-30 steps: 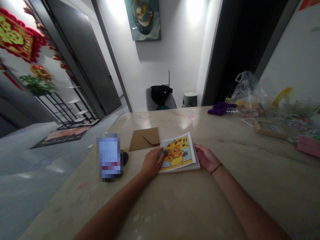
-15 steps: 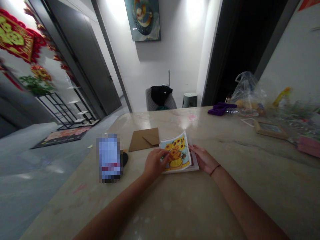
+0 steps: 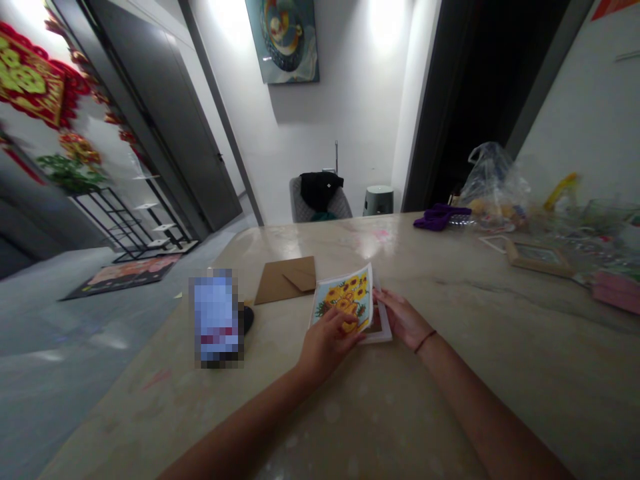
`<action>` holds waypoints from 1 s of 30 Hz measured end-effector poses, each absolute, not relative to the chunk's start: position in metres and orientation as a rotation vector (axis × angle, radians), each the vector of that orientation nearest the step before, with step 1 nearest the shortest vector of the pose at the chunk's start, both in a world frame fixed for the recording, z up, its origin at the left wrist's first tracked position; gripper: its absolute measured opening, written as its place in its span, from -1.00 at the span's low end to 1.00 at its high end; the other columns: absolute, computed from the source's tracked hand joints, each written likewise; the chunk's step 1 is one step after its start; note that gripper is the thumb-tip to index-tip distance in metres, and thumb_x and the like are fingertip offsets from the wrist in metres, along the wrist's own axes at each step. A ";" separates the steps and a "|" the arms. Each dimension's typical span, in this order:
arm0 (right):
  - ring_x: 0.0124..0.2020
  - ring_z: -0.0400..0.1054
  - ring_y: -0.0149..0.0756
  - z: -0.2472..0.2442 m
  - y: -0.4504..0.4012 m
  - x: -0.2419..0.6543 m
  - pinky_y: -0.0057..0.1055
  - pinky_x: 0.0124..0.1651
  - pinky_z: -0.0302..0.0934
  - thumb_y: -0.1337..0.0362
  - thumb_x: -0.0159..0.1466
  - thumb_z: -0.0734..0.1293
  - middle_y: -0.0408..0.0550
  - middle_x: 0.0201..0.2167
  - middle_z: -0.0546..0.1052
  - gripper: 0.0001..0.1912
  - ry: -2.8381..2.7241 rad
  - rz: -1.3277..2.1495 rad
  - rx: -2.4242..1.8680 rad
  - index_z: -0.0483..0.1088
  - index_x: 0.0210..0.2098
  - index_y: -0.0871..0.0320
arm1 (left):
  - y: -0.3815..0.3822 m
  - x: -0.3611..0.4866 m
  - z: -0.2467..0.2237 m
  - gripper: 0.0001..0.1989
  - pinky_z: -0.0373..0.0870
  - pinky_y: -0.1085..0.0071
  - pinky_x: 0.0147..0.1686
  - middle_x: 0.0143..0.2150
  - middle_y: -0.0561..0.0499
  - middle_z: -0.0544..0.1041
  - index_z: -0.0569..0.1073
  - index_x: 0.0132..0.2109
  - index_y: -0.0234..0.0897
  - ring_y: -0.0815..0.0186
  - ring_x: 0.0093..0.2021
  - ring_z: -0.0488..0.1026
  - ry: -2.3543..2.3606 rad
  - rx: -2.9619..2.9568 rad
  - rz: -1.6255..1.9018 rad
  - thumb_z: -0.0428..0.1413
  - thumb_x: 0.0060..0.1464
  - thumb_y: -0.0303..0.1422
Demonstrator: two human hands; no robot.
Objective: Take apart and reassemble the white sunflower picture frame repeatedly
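Observation:
A sunflower picture [image 3: 350, 292], a sheet with a white border, lies at a tilt with its right edge curled up. Beneath it a white frame [image 3: 384, 331] shows at the right and along the bottom. My left hand [image 3: 327, 340] reaches across the lower part of the sheet, its fingers bent at the bottom right corner and pinching there. At the right side my right hand [image 3: 405, 318] grips the frame's edge, fingertips near the raised sheet. What lies under the sheet is mostly hidden.
A brown envelope [image 3: 285, 280] lies behind to the left, a blurred-out phone [image 3: 216, 317] nearer me. Along the right are a wooden frame [image 3: 540, 259], a pink pouch [image 3: 616, 292], purple cloth [image 3: 440, 217] and a clear plastic bag [image 3: 495, 187]. A chair [image 3: 320, 197] stands beyond the table.
My left hand has slid from the sheet's left side to its lower right corner. The picture has shifted left, baring more of the frame at the right. My right hand stays by the frame.

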State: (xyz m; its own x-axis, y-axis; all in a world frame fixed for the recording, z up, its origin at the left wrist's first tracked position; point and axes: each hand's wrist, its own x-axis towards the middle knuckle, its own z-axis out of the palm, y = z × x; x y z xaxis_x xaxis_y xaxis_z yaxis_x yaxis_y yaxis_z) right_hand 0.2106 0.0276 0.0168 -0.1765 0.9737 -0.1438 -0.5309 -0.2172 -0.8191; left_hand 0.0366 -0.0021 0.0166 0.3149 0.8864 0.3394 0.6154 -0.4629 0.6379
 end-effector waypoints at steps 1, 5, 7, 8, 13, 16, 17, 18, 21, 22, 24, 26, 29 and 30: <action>-0.40 0.46 -0.29 0.017 0.027 0.211 -0.37 -0.32 0.34 0.25 0.07 0.35 -0.06 -0.40 0.56 -0.80 -0.761 1.665 -0.835 0.38 -0.30 0.19 | -0.001 0.036 0.016 -0.84 0.36 0.45 -0.37 -0.23 -0.01 0.49 0.46 -0.28 -0.20 0.35 -0.33 0.42 1.319 2.175 0.966 0.10 -0.01 -0.26; -0.45 0.45 -0.30 0.016 0.029 0.213 -0.37 -0.35 0.35 0.26 0.12 0.30 -0.04 -0.41 0.56 -0.83 -0.742 1.689 -0.891 0.38 -0.29 0.18 | 0.002 0.037 0.017 -0.82 0.29 0.50 -0.50 -0.43 0.02 0.49 0.47 -0.43 -0.26 0.40 -0.48 0.37 1.389 1.957 1.107 0.06 0.00 -0.26; -0.50 0.44 -0.33 0.014 0.030 0.214 -0.37 -0.37 0.36 0.27 0.13 0.30 -0.06 -0.43 0.55 -0.86 -0.724 1.691 -0.918 0.36 -0.31 0.16 | 0.005 0.036 0.018 -0.77 0.22 0.52 -0.57 -0.56 0.06 0.43 0.43 -0.50 -0.28 0.42 -0.56 0.31 1.434 1.770 1.123 0.11 -0.07 -0.21; -0.52 0.44 -0.33 0.013 0.030 0.215 -0.36 -0.38 0.36 0.27 0.13 0.30 -0.07 -0.44 0.55 -0.87 -0.718 1.688 -0.928 0.35 -0.32 0.16 | 0.007 0.036 0.019 -0.74 0.18 0.53 -0.59 -0.61 0.09 0.39 0.41 -0.53 -0.29 0.43 -0.59 0.28 1.432 1.682 1.110 0.12 -0.10 -0.18; -0.52 0.44 -0.33 0.011 0.032 0.215 -0.35 -0.38 0.36 0.27 0.16 0.27 -0.07 -0.45 0.54 -0.86 -0.702 1.690 -0.942 0.34 -0.28 0.16 | 0.017 0.033 0.021 -0.65 0.05 0.55 -0.62 -0.69 0.16 0.28 0.33 -0.62 -0.31 0.49 -0.64 0.18 1.307 1.447 1.034 0.17 -0.22 -0.11; -0.53 0.44 -0.32 0.011 0.033 0.215 -0.34 -0.39 0.36 0.24 0.18 0.25 -0.07 -0.45 0.54 -0.82 -0.676 1.703 -0.955 0.31 -0.22 0.14 | 0.019 0.032 0.023 -0.62 0.02 0.56 -0.63 -0.70 0.18 0.26 0.31 -0.61 -0.31 0.52 -0.66 0.14 1.258 1.356 1.002 0.18 -0.25 -0.08; -0.53 0.44 -0.32 0.011 0.033 0.215 -0.34 -0.39 0.35 0.21 0.19 0.23 -0.07 -0.45 0.54 -0.80 -0.662 1.709 -0.963 0.30 -0.20 0.14 | 0.019 0.031 0.025 -0.62 0.03 0.56 -0.62 -0.70 0.18 0.26 0.31 -0.60 -0.32 0.53 -0.66 0.13 1.241 1.327 0.988 0.19 -0.25 -0.07; -0.52 0.44 -0.31 0.011 0.033 0.216 -0.33 -0.40 0.35 0.19 0.20 0.21 -0.07 -0.45 0.54 -0.79 -0.650 1.715 -0.972 0.29 -0.19 0.13 | 0.019 0.031 0.026 -0.62 0.04 0.57 -0.62 -0.70 0.19 0.26 0.31 -0.59 -0.32 0.54 -0.66 0.14 1.224 1.297 0.968 0.19 -0.25 -0.07; -0.51 0.44 -0.31 0.011 0.033 0.217 -0.35 -0.42 0.33 0.12 0.23 0.15 -0.05 -0.42 0.54 -0.74 -0.647 1.732 -1.000 0.28 -0.18 0.13 | 0.021 0.028 0.028 -0.61 0.09 0.58 -0.60 -0.67 0.17 0.31 0.30 -0.55 -0.32 0.54 -0.65 0.18 1.192 1.206 0.911 0.20 -0.26 -0.07; -0.51 0.43 -0.31 0.010 0.034 0.218 -0.35 -0.44 0.32 0.10 0.23 0.13 -0.04 -0.42 0.54 -0.72 -0.659 1.724 -1.023 0.29 -0.19 0.13 | 0.021 0.027 0.028 -0.60 0.11 0.58 -0.60 -0.66 0.17 0.32 0.29 -0.54 -0.31 0.54 -0.65 0.20 1.188 1.176 0.900 0.21 -0.27 -0.07; -0.53 0.42 -0.32 0.008 0.035 0.220 -0.38 -0.49 0.30 0.07 0.21 0.16 -0.04 -0.41 0.53 -0.71 -0.714 1.663 -1.109 0.32 -0.22 0.14 | 0.023 0.025 0.027 -0.59 0.13 0.58 -0.61 -0.66 0.18 0.32 0.27 -0.52 -0.30 0.54 -0.66 0.20 1.185 1.118 0.903 0.22 -0.29 -0.07; -0.54 0.39 -0.35 0.003 0.037 0.223 -0.41 -0.52 0.27 0.13 0.14 0.26 -0.06 -0.39 0.53 -0.74 -0.815 1.547 -1.223 0.34 -0.24 0.14 | 0.024 0.024 0.025 -0.58 0.15 0.59 -0.62 -0.66 0.21 0.29 0.27 -0.49 -0.29 0.55 -0.67 0.20 1.185 1.072 0.937 0.23 -0.31 -0.07; -0.50 0.39 -0.35 -0.006 0.042 0.225 -0.43 -0.44 0.25 0.33 -0.01 0.36 -0.09 -0.41 0.52 -0.64 -1.051 1.260 -1.389 0.37 -0.18 0.18 | 0.023 0.025 0.024 -0.59 0.19 0.59 -0.61 -0.64 0.21 0.28 0.28 -0.46 -0.29 0.55 -0.66 0.21 1.199 1.047 0.992 0.22 -0.29 -0.07; -0.47 0.39 -0.34 -0.010 0.044 0.225 -0.43 -0.40 0.26 0.37 -0.04 0.36 -0.09 -0.42 0.51 -0.60 -1.139 1.140 -1.444 0.37 -0.16 0.19 | 0.023 0.026 0.024 -0.59 0.20 0.59 -0.61 -0.64 0.21 0.28 0.28 -0.46 -0.29 0.55 -0.65 0.22 1.208 1.053 1.003 0.21 -0.27 -0.07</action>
State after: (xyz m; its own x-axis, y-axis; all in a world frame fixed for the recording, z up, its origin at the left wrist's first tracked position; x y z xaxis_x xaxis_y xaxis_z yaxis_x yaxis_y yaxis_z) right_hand 0.2247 0.0435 -0.0095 0.1354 0.9845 -0.1117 0.1106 -0.1271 -0.9857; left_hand 0.0258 0.0226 0.0244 0.0934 0.9714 -0.2184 -0.0359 0.2225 0.9743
